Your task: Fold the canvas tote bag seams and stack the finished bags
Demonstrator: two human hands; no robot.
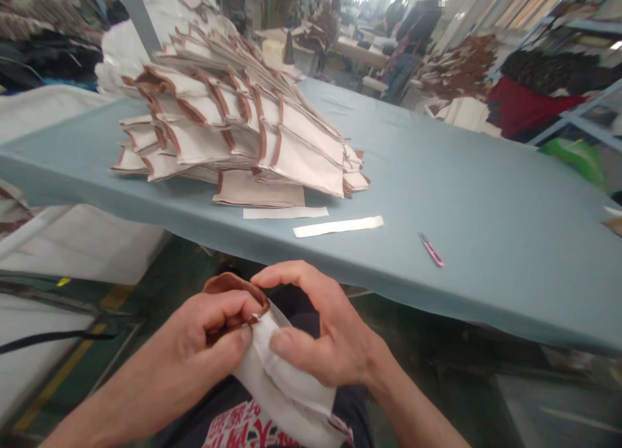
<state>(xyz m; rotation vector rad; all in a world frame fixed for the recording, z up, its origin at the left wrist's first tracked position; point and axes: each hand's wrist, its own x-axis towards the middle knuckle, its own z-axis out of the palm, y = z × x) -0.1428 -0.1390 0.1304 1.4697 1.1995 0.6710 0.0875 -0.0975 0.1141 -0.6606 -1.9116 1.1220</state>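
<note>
A white fabric pouch (296, 383) with a brown edge hangs over my lap, below the table's front edge. My left hand (214, 335) is closed on its brown-trimmed opening, thumb outside and fingers partly inside the rim. On the other side, my right hand (321, 331) curves around the cloth. Its thumb presses the white fabric and its index fingertip touches the brown edge; the remaining fingers are hidden behind the pouch. The lower end of the pouch falls loosely in folds.
A large heap of similar brown-edged white pieces (301, 144) lies on the blue-covered table (461, 195). Two white strips (340, 226) and pink thread snips (431, 250) lie near the front edge. A person (408, 40) stands in the background. Shelving with fabric is at right.
</note>
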